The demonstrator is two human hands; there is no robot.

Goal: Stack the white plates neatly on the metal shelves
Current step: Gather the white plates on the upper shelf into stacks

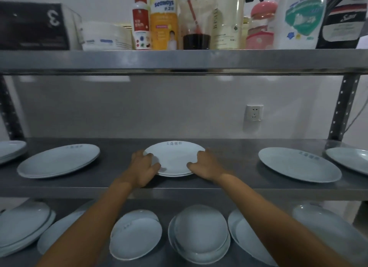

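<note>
A small stack of white plates [174, 157] sits in the middle of the middle metal shelf [111, 184]. My left hand [144, 167] grips the left rim of the top plate and my right hand [206, 165] grips its right rim. More white plates lie on this shelf: a stack at the left [58, 160], a partly cut-off stack at the far left [11, 150], a large plate at the right [298, 164] and another at the far right [348, 158]. The lower shelf holds several plate stacks [200, 231], partly hidden by my forearms.
The top shelf [179, 60] carries bottles [163, 21], a white tub [105, 36], a black box [33, 26] and a detergent jug [302, 17]. A wall socket [253, 113] sits behind the middle shelf. Perforated uprights [345, 105] stand at both sides.
</note>
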